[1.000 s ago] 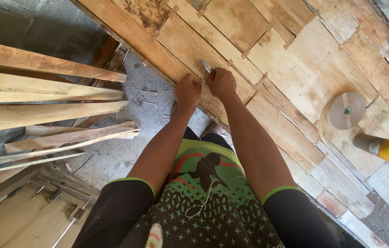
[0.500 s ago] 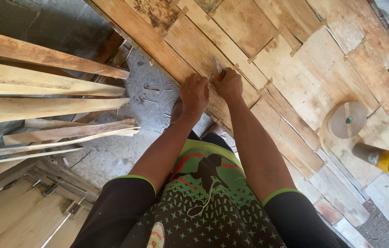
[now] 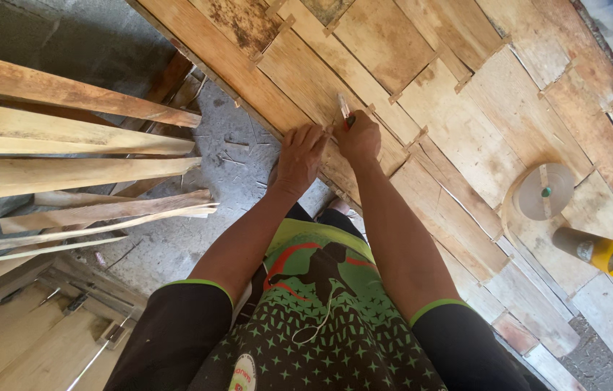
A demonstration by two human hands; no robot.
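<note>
My R hand (image 3: 359, 137) is closed round a small blade tool (image 3: 345, 110), tip pointing up & away onto the patchwork veneer sheet (image 3: 422, 108); looks like I'm mid-cut or mid-trim at a seam between pieces. L hand (image 3: 299, 156) lies flat just beside it, fingers spread & pressing the thin wood down near the sheet's front edge, not holding anything. The work spot is right at that edge, w/ bare concrete floor (image 3: 241, 166) dropping off to my left. I'd say next bit needs a steady pull along the seam w/ the L hand kept clear of the blade line, since both hands nearly touch. Room: open sheet ahead & to the right; tape roll (image 3: 544, 192) & the yellow-capped tube (image 3: 596, 251) sit well apart on the R. Loose wood strips (image 3: 74, 145) stacked to my left, away from the arms.
</note>
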